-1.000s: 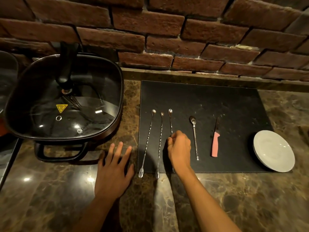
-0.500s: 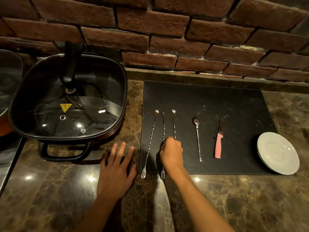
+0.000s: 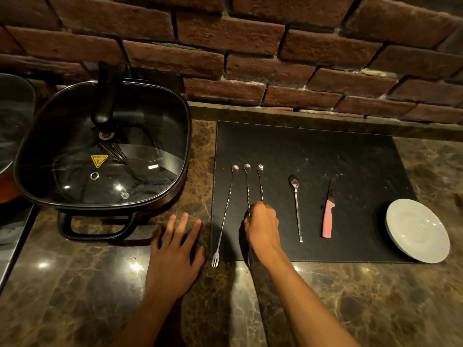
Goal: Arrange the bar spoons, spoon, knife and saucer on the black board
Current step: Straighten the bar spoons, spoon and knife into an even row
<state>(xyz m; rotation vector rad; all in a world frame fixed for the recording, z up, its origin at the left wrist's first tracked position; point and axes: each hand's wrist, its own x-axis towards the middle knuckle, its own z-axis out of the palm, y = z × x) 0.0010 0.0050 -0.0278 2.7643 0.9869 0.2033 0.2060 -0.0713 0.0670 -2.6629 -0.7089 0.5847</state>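
Note:
Three long twisted bar spoons lie side by side on the left part of the black board (image 3: 313, 151): the left bar spoon (image 3: 226, 211), the middle bar spoon (image 3: 247, 186) and the right bar spoon (image 3: 260, 182). My right hand (image 3: 263, 227) pinches the shaft of the middle bar spoon and covers the lower part of the right one. A small spoon (image 3: 296, 206) and a pink-handled knife (image 3: 328, 211) lie further right. The white saucer (image 3: 417, 230) overhangs the board's right front corner. My left hand (image 3: 175, 256) rests flat on the counter, fingers spread.
A square black electric pan with a glass lid (image 3: 102, 146) stands left of the board, its handle (image 3: 97, 229) toward me. The brick wall (image 3: 250, 58) and a stone ledge run behind. The marble counter (image 3: 75, 296) extends in front.
My right hand shifted left from the right bar spoon to the middle one, and that spoon slid up until its bowl lines up with the others. My left hand stayed put.

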